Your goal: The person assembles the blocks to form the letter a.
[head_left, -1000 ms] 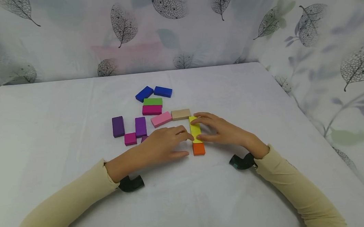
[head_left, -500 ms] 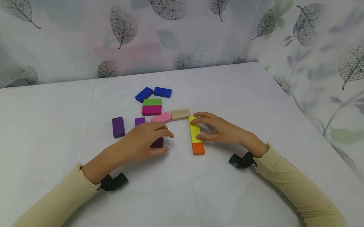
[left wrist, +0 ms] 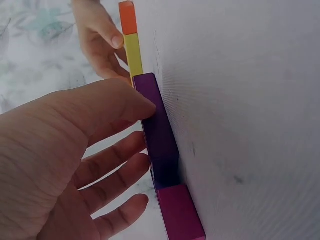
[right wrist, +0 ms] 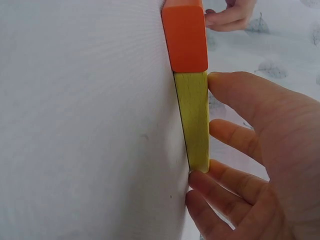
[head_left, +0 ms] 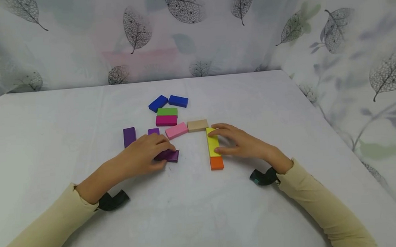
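Note:
In the head view my left hand bends over a dark purple block lying flat on the table. The left wrist view shows its thumb on the near face of that purple block, with fingers on the opposite side. My right hand holds a yellow block from the right, fingers bent around its far end and thumb near its other end. An orange block touches the yellow one's near end. A magenta block adjoins the purple one, covered by my left hand in the head view.
Beyond the hands lie a pink block and a tan block, end to end. Farther back are a magenta block, a green block and two blue blocks. Another purple block lies at the left, partly covered.
My left hand has moved left from beside the yellow block and come down onto the dark purple block. My right hand stays at the yellow block.

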The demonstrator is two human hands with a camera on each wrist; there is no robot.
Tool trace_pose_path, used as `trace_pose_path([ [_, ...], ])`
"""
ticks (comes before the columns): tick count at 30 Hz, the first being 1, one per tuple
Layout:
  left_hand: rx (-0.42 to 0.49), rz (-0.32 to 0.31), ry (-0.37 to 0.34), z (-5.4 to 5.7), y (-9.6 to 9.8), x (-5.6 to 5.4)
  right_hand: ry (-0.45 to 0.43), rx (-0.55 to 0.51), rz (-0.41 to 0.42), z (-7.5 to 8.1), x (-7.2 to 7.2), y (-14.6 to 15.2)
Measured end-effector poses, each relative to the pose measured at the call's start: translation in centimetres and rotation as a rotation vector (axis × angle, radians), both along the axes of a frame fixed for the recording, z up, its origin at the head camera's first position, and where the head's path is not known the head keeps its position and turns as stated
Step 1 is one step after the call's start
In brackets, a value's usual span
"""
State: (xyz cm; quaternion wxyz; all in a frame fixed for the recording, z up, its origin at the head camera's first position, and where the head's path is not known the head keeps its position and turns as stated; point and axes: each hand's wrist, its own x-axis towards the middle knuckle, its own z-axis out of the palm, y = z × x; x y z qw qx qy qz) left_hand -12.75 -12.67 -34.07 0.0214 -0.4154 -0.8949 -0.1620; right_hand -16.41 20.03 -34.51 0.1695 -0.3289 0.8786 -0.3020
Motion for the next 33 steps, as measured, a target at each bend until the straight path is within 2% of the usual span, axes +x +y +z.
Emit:
trace_pose_path([
  [10, -0.022, -0.033, -0.008, 0.0, 0.6, 0.2, 0.01, -0.006, 0.008, -0.2, 0.1, 0.1],
  [15, -0.056, -0.035, -0.053, 0.3, 1.3, 0.3, 0.009, -0.006, 0.006, 0.0, 0.1, 0.0],
  [23, -0.085, -0.084, -0.099, 0.6, 2.7, 0.4, 0.009, -0.003, 0.0, 0.0, 0.1, 0.0],
  [33, -0.134, -0.08, -0.141, 1.0, 3.8, 0.5, 0.004, 0.007, 0.001, 0.0, 0.0, 0.0],
])
